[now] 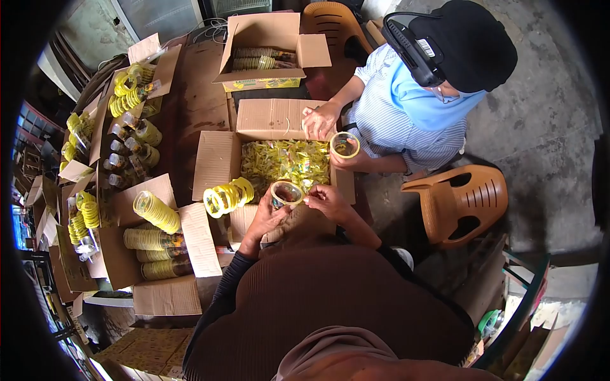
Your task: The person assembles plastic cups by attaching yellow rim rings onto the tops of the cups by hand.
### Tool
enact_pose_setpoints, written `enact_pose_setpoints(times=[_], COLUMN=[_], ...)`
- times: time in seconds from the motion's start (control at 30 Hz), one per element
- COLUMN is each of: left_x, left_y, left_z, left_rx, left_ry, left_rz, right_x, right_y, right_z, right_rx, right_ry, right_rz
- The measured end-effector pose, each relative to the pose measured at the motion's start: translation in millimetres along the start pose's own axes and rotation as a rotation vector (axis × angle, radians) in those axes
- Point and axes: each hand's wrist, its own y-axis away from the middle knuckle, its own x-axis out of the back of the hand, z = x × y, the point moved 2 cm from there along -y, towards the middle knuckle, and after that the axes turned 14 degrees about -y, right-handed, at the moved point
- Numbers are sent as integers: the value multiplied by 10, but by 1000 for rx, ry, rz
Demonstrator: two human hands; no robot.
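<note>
Small packets (276, 164) fill an open carton (216, 155) before the person. A second carton (270, 83), holding stacked cups (248, 53), stands beyond its far edge; a third (114, 254), with cup stacks (151, 240) inside, lies left of its near-left corner.

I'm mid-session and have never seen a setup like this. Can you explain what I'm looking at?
There is no robot here. The single picture comes from a camera on a person's head, looking forward and down, so the two bare hands at the centre are the wearer's own.

The left hand holds a yellow-rimmed cup; the right hand is at its rim, and whether it grips anything is unclear. Just beyond is an open carton full of small yellow packets. To the left, stacked yellow-rimmed containers stand in and around other boxes.

At upper right, another person holds a similar cup.
</note>
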Motion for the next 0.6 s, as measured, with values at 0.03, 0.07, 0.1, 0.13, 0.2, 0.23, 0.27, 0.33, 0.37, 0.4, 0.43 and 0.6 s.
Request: enact_pose_setpoints(times=[0.03, 0.07, 0.1, 0.13, 0.2, 0.23, 0.27, 0.33, 0.37, 0.4, 0.43, 0.6], left_x=[11, 16, 17, 32, 56, 83, 130, 264, 286, 293, 277, 220], left_y=[13, 18, 23, 37, 55, 69, 66, 99, 89, 76, 50, 34], left_z=[-34, -3, 5, -49, -101, -37, -72, -210, -196, -178, -143, 28], left_rx=[1, 66, 131, 132, 208, 174, 172, 202, 192, 193, 145, 136], left_ry=[1, 80, 160, 161, 627, 587, 589, 422, 413, 412, 425, 359], left_rz=[-1, -54, -106, -106, -158, -129, -124, -118, -120, -119, -144, -170], right_x=[3, -34, -91, -120, -14, 50, 82, 165, 196, 183, 175, 85], right_y=[-8, 11, 49, 69, 1, -12, -8, 7, 0, -5, -9, -86], right_z=[-1, -45, -127, -176, -17, 55, 39, 15, 27, 41, 45, 84], right_rx=[27, 26, 77, 128, 265, 405, 406, 384, 325, 325, 321, 391], right_ry=[139, 139, 145, 151, 255, 360, 362, 355, 376, 374, 363, 311], right_rz=[3, 3, 42, 80, 129, 177, 171, 246, 207, 205, 201, 203])
